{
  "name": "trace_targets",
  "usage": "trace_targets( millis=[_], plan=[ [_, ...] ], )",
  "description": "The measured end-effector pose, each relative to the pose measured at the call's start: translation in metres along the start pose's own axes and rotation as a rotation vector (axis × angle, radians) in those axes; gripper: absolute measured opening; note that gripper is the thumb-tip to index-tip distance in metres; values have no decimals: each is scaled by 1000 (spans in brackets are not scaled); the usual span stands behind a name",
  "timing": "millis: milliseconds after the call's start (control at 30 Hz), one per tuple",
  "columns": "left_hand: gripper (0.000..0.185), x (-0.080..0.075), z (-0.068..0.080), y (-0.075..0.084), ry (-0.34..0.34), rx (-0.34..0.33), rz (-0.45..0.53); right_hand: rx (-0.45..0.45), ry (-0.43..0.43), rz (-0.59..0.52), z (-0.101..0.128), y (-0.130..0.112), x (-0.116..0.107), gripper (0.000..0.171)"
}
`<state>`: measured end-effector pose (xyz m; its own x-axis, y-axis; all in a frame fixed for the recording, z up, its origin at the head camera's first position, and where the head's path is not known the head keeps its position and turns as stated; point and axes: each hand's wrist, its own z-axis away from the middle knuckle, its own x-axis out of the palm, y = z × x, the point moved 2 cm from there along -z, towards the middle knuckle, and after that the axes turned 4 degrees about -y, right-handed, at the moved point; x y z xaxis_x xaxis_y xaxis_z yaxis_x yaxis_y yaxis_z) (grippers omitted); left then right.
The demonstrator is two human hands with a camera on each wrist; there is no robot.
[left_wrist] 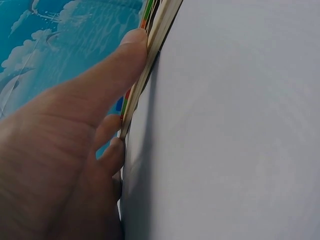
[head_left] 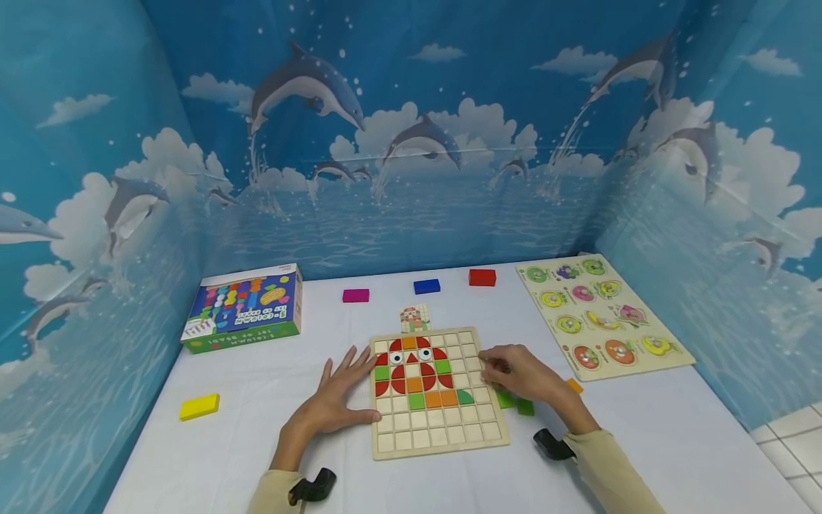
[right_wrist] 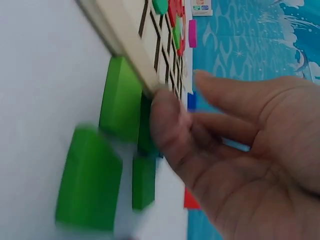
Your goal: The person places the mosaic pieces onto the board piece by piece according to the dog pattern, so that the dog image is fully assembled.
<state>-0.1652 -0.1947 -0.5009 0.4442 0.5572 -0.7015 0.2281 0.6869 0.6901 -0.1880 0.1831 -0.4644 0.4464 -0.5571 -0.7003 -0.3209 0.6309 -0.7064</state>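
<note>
A white table [head_left: 257, 378] is bearing a wooden grid board [head_left: 437, 428] near its front middle, partly filled with red, orange and green tiles. The left hand [head_left: 337, 400] is lying flat with fingers spread wide, its fingertips [left_wrist: 135, 42] pressing against the board's left edge. The right hand [head_left: 523, 375] is resting at the board's right edge, fingers loosely curled, holding nothing visible. Small green blocks [right_wrist: 107, 150] are lying just beside that edge, under the right hand.

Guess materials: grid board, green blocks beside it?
Grid board: looks like unfinished pale wood or plywood; matte, with a layered-looking edge in the left wrist view. Green blocks: probably painted wood, solid even colour, soft sheen; plastic can't be ruled out.
</note>
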Motion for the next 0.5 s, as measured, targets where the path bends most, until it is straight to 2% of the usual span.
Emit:
trace_targets(
  millis=[167, 267, 400, 500],
  plan=[
    [107, 0, 1, -2, 2, 2, 12, 25, -37, -57, -5, -4, 1, 31],
    [106, 0, 0, -2, 3, 4, 17, 62, 9, -72, -4, -2, 0, 26],
    [107, 1, 0, -2, 2, -1, 16, 99, 87, -22, -1, -3, -1, 30],
    [107, 0, 0, -3, 4, -7, 13, 90, 89, 8, -3, -4, -1, 36]
  ],
)
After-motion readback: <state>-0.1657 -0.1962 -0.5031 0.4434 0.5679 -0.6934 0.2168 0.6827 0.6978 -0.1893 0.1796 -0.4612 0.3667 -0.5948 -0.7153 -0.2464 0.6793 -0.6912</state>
